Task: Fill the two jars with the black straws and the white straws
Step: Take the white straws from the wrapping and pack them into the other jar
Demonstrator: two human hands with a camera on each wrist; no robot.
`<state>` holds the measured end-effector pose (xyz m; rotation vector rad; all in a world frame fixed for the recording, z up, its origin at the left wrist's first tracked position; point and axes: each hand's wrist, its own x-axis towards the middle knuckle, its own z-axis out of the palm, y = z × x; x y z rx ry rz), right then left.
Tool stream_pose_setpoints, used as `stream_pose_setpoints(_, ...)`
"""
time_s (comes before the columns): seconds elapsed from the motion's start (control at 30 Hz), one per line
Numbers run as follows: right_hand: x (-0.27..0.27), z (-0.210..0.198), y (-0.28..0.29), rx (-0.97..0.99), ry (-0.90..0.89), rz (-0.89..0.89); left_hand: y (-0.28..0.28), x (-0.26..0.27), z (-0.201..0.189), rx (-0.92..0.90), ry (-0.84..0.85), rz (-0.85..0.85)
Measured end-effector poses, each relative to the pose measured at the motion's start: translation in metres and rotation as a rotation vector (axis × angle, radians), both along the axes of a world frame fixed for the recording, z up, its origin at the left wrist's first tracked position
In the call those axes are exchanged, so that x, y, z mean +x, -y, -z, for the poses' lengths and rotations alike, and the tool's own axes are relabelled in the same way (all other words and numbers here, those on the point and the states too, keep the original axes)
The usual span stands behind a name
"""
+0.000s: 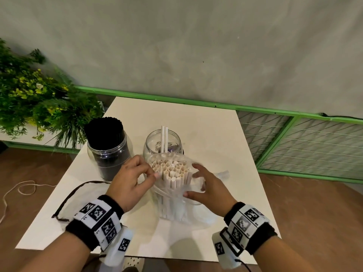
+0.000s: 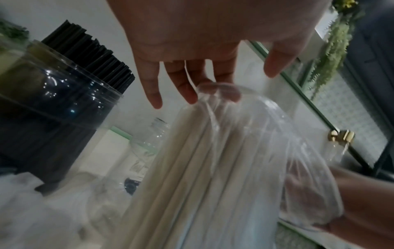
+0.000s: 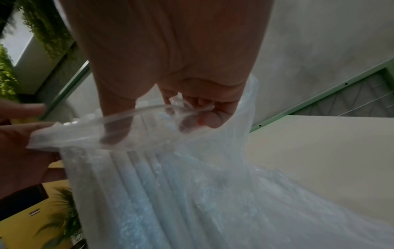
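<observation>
A clear plastic bag (image 1: pixel 176 195) packed with white straws (image 1: pixel 170 171) stands upright at the middle of the white table (image 1: pixel 206 134), mouth open at the top. My left hand (image 1: pixel 155 173) pinches the bag's left rim and my right hand (image 1: pixel 191 185) pinches its right rim with curled fingers (image 3: pixel 209 119). Just behind the bag is a clear jar (image 1: pixel 151 146) holding two white straws (image 1: pixel 164 138). To its left stands a jar full of black straws (image 1: pixel 110 154). In the left wrist view the bag (image 2: pixel 245 151) hangs below my fingers (image 2: pixel 187 91).
A leafy plant (image 1: pixel 35 95) sits at the table's far left. A green rail with mesh panels (image 1: pixel 294 138) runs behind and to the right. A dark cord (image 1: pixel 66 201) lies on the table's left front, and a pale string (image 1: pixel 23 187) on the floor.
</observation>
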<state>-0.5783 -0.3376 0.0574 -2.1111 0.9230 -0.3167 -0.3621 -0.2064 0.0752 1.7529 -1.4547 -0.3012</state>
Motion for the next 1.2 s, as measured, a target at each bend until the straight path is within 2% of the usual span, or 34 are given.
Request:
stream_pose_setpoints(0.13, 0.008, 0.008, -0.003, -0.047, -0.056, -0.011, 0.005, -0.003, 0.0, 0.012, -0.116, -0.18)
stream_pose_setpoints(0.2, 0.011, 0.012, -0.005, -0.1, -0.072, -0.028, 0.008, -0.002, -0.001, 0.079, -0.304, -0.242)
stream_pose_setpoints(0.3, 0.014, 0.017, -0.006, -0.135, -0.082, -0.027, 0.013, -0.005, -0.007, 0.161, -0.647, -0.176)
stream_pose_setpoints(0.37, 0.016, 0.018, -0.008, -0.146, -0.049, -0.013, 0.017, -0.002, -0.006, 0.194, -0.728, -0.162)
stream_pose_setpoints(0.5, 0.02, 0.017, -0.006, -0.218, 0.09, 0.027, 0.018, 0.002, -0.003, 0.223, -0.731, -0.166)
stream_pose_setpoints(0.67, 0.027, 0.018, 0.002, -0.206, 0.126, -0.021, 0.022, -0.004, -0.003, 0.328, -0.85, -0.134)
stream_pose_setpoints(0.73, 0.03, 0.018, 0.003, -0.195, 0.12, -0.062, 0.025, -0.01, -0.004, 0.375, -0.834, -0.103)
stream_pose_setpoints(0.97, 0.033, 0.018, 0.007, -0.153, 0.099, -0.105, 0.033, -0.01, -0.006, 0.246, -0.735, -0.143)
stream_pose_setpoints(1.1, 0.032, 0.014, 0.005, -0.122, 0.109, -0.118, 0.035, -0.005, -0.002, 0.285, -0.869, -0.107)
stream_pose_setpoints(1.2, 0.033, 0.014, 0.006, -0.107, 0.128, -0.118, 0.037, -0.003, 0.001, 0.256, -0.893, -0.112)
